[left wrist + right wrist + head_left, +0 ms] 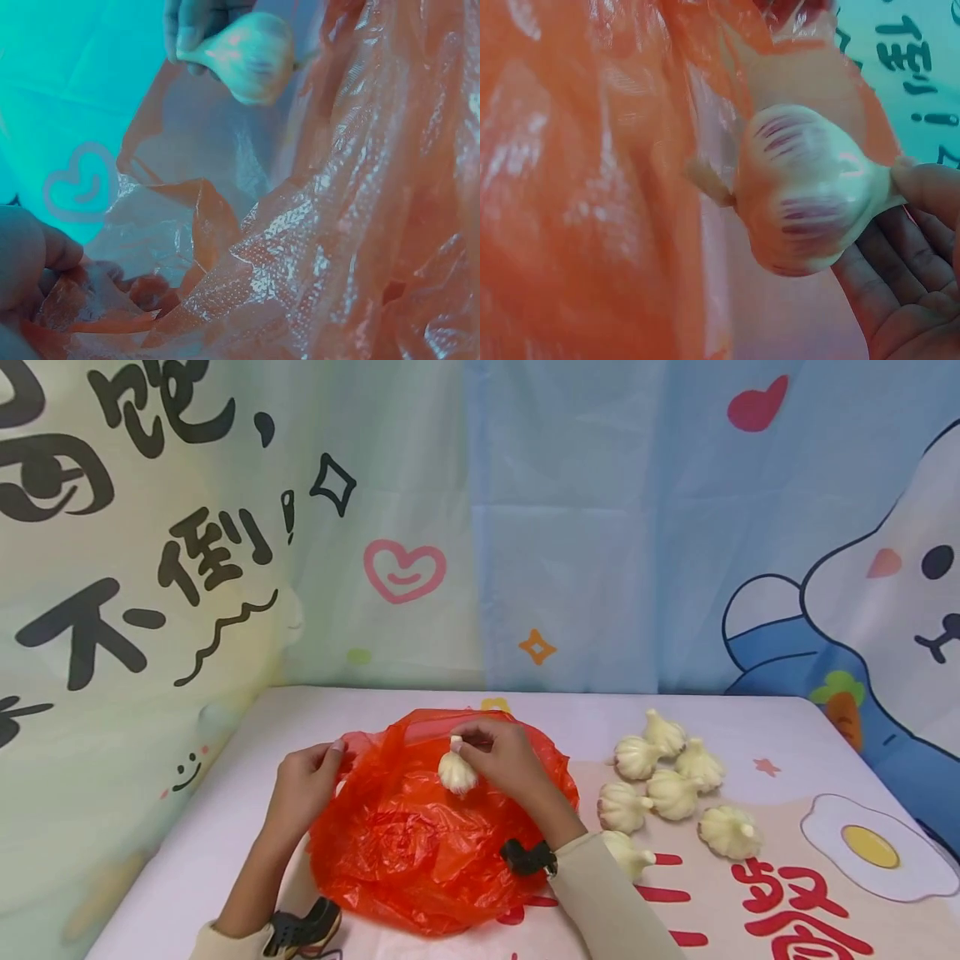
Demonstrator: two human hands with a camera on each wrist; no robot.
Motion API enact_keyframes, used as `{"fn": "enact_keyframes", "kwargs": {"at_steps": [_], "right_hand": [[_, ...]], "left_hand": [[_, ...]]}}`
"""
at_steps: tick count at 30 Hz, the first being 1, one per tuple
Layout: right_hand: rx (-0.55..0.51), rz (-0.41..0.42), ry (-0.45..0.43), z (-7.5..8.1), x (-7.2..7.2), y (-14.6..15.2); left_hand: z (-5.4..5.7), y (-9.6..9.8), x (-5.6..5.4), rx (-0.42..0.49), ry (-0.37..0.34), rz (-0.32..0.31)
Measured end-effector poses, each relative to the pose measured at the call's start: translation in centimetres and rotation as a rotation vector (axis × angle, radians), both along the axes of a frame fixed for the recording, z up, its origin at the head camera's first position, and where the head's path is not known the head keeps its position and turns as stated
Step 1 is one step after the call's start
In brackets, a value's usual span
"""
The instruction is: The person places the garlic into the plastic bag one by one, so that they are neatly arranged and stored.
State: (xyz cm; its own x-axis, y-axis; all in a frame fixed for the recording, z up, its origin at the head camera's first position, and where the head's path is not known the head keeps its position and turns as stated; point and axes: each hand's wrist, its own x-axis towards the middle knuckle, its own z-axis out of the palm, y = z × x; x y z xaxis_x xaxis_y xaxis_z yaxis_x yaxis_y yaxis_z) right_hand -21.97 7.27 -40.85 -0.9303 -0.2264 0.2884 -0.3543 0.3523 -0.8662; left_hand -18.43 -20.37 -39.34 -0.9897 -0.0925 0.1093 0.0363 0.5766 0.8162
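Observation:
A red plastic bag (420, 852) lies spread on the table in the head view. My left hand (303, 785) pinches the bag's left edge between thumb and fingers; the left wrist view shows the gathered film (97, 300) in its grip. Above the bag, my right hand (502, 756) holds a garlic bulb (457, 773) by its stem, with the round end hanging down. Close up in the right wrist view, the same bulb (810, 195) shows purple streaks, and the thumb presses on its stem.
Several garlic bulbs (671, 793) lie grouped on the table right of the bag. One more bulb (626, 853) sits beside the right sleeve, partly hidden by it. A printed cloth (562, 527) hangs behind the table. Each wrist wears a black strap (528, 857).

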Motion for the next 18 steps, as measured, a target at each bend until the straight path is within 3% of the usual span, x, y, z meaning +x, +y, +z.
{"fn": "enact_keyframes", "kwargs": {"at_steps": [9, 18], "right_hand": [[0.011, -0.039, 0.024, -1.4, -0.9, -1.0], [0.027, -0.094, 0.018, -2.7, -1.6, -1.9]], "left_hand": [[-0.1, 0.4, 0.0, 0.033, -0.019, -0.003], [-0.2, 0.5, -0.1, -0.002, 0.007, -0.005]]}}
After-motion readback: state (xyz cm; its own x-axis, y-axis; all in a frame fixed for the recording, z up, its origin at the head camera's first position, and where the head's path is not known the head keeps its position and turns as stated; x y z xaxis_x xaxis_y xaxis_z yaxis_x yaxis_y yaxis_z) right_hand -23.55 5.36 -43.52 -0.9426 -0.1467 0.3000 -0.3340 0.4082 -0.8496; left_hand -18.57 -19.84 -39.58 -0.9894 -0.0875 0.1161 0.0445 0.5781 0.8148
